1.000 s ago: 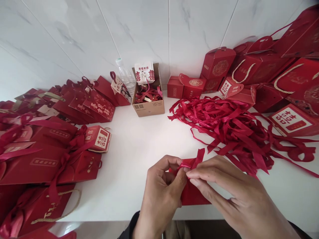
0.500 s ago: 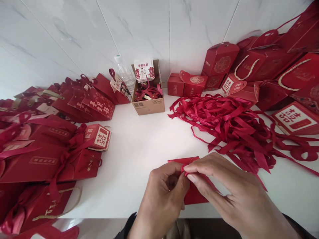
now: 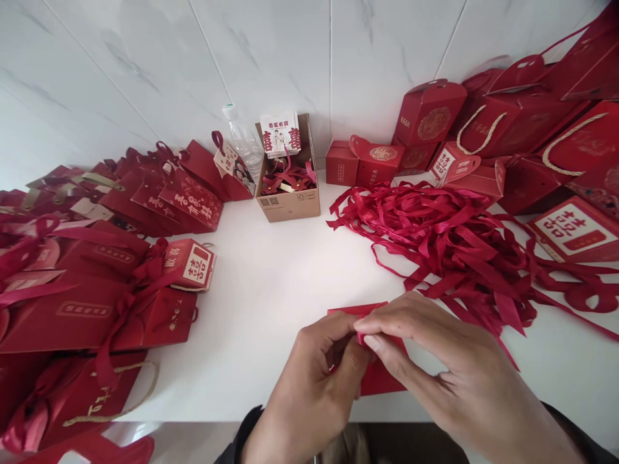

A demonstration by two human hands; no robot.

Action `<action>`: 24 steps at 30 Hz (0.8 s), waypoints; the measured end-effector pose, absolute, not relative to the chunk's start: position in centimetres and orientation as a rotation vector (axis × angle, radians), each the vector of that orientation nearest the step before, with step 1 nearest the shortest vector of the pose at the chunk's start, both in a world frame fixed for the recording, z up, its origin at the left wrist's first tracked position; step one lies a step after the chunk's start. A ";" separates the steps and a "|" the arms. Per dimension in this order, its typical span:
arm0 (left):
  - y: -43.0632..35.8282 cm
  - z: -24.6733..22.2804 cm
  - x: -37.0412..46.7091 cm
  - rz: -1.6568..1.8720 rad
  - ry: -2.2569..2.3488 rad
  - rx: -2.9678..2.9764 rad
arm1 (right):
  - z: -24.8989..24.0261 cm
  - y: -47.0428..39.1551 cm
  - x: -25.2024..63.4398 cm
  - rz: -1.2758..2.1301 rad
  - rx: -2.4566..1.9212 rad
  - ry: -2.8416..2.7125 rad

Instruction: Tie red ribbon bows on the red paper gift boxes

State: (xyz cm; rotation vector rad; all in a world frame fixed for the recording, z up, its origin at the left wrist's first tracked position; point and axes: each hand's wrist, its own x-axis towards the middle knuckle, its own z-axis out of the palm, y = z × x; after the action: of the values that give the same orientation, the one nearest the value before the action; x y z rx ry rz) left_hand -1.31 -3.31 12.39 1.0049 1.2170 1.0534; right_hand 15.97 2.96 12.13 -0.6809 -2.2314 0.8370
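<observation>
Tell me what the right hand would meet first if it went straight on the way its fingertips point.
Past the red ribbon at its fingertips, the right hand would probably meet the left hand first; the depth between them is unclear.

Open tabletop (image 3: 261,309) beside left hand (image 3: 314,380), boxes (image 3: 91,303) blocking farther left, ribbons (image 3: 459,245) right

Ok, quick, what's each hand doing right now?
Left hand: closed, thumb and finger pinching a bit of red ribbon.
Right hand: fingertips closed, pinching the same ribbon.
</observation>
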 end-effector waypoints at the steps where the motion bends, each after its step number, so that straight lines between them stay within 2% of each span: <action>1: -3.3 12.5 -1.4 1.039 1.201 1.016 | 12.1 3.0 15.9 0.818 -0.688 -2.224; 8: -3.1 12.2 -1.5 0.968 1.194 0.980 | 11.6 3.3 15.5 0.634 -0.725 -2.206; 14: -3.0 11.9 -1.4 0.986 1.233 0.881 | 11.6 3.7 16.0 0.869 -0.891 -2.180; 20: -2.7 11.6 -1.4 1.011 1.303 0.848 | 11.1 3.2 16.6 0.788 -1.028 -2.202; 24: -2.8 11.4 -1.4 1.072 1.272 0.807 | 10.7 3.1 17.1 0.852 -1.091 -2.212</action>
State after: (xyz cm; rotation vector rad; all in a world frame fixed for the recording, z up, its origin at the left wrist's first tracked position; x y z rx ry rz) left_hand -1.36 -2.76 11.43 0.8071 1.2724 1.0723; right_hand 17.06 3.09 10.68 -1.0907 -2.2116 0.8519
